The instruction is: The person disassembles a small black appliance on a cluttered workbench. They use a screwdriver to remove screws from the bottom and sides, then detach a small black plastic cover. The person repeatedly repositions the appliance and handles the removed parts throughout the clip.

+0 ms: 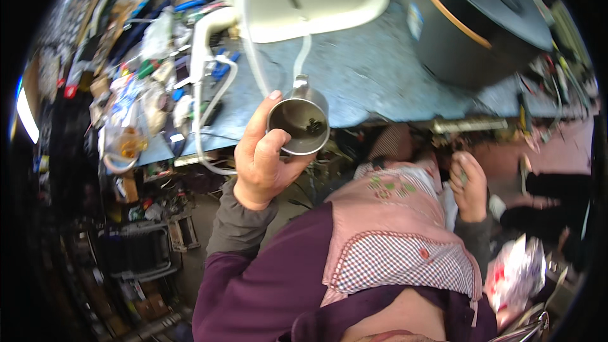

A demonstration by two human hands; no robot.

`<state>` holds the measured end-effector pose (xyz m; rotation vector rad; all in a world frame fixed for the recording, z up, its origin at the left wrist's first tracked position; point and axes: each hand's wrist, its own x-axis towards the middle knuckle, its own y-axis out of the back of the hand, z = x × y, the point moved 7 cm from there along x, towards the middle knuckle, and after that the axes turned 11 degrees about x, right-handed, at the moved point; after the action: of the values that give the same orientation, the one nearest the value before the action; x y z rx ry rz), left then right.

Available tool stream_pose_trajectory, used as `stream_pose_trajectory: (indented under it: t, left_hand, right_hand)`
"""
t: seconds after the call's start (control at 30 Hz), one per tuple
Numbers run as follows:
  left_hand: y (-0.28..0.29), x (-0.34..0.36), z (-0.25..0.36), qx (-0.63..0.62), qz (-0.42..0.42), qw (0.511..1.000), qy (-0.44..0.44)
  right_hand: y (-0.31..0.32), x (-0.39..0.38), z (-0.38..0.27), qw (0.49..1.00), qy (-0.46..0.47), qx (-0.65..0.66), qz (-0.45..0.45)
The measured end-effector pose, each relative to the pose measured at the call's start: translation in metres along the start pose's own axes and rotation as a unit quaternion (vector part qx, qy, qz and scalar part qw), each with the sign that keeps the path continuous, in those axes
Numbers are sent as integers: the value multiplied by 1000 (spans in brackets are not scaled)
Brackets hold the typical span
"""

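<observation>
My left hand [259,155] is wrapped round a metal mug [288,142] and tips its mouth toward me. A small heap of dark bits [314,126], too small to name, lies inside against the wall. The mug's handle [301,82] points away, over the front part of the blue worktop [361,82]. Off to the right, beside my apron, my right hand [468,183] is raised with its fingers curled closed. Whatever may be in them cannot be made out.
A cream-coloured machine housing [304,6] with white tubes [251,57] stands on the worktop. At right is a large dark lidded bucket [468,44]. Mixed tools and bags [152,82] crowd the left side. A shiny plastic bag [516,275] lies lower right.
</observation>
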<state>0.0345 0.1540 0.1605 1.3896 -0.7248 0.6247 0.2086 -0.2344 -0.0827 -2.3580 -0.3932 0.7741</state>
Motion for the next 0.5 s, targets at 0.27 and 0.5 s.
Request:
stream_pose_trajectory:
  t: [0.27, 0.5]
  left_hand:
    - [-120, -15, 76, -315, -39, 948, -30]
    - [-146, -17, 101, -371, -105, 923, -3]
  right_hand:
    - [-9, -28, 16, 998, 3, 57, 27]
    - [5, -45, 13, 995, 34, 88, 33]
